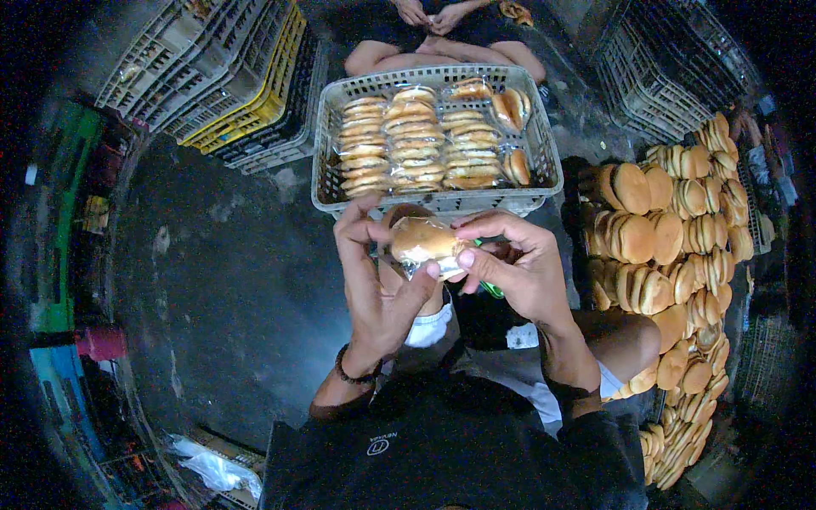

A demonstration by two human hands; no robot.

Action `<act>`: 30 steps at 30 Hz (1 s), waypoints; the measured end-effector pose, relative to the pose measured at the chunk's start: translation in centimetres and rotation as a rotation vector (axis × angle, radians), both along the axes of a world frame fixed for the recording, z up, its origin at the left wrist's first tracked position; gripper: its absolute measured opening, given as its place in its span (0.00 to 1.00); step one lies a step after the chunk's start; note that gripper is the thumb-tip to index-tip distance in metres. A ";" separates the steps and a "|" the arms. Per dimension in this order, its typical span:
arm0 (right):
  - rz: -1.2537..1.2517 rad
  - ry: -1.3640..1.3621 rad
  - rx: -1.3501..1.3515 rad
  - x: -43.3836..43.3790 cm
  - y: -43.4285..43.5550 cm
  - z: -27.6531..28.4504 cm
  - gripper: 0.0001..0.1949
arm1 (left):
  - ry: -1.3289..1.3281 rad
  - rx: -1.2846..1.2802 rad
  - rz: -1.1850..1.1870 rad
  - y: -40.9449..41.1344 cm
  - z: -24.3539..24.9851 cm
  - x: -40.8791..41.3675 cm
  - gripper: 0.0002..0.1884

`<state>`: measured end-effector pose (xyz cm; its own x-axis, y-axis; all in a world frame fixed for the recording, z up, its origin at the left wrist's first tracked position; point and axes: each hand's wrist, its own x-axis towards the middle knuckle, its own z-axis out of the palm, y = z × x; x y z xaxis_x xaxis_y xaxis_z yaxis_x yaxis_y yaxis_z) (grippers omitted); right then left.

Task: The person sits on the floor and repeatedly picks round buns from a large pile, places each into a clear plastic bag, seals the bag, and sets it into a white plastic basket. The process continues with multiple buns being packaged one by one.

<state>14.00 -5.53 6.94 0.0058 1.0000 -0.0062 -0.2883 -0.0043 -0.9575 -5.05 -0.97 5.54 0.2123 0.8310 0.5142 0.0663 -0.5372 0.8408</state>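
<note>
A round bun in a clear plastic bag [422, 242] is held up between both hands, just before the near rim of a grey plastic crate [440, 203]. My left hand [379, 280] grips its left side, thumb on the front of the wrapping. At its right end, my right hand [516, 264] pinches the plastic between thumb and fingers. Rows of bagged buns [414, 137] stand on edge in the crate, with a few looser ones at its right side. Something green shows partly behind my right hand; what it is I cannot tell.
Unwrapped buns [637, 236] lie in long rows at the right. Stacked plastic crates [210, 76] rise at the upper left, more crates [669, 70] at the upper right. Beyond the grey crate sits another person [440, 38] with crossed legs. A tray with clear plastic bags [217, 468] lies lower left.
</note>
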 end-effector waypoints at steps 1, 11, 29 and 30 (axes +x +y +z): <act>-0.005 0.019 0.012 -0.1 0.1 -0.2 0.11 | -0.048 -0.004 -0.014 0.8 0.1 0.4 0.25; -0.157 0.158 0.023 3.1 3.6 3.5 0.17 | -0.189 -0.463 -0.382 9.3 0.7 6.6 0.20; 0.297 -1.091 -0.818 13.9 -3.0 -44.0 0.30 | -0.677 -1.112 -0.663 17.9 -4.1 3.3 0.25; 0.283 -1.062 -0.806 13.2 -2.8 -44.7 0.31 | -0.675 -1.126 -0.641 18.0 -3.9 3.2 0.24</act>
<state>27.22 -8.34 -37.78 0.1709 0.6887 -0.7046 0.6833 -0.5981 -0.4188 -1.89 17.06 1.64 0.6802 0.7102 -0.1812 -0.4948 0.6273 0.6014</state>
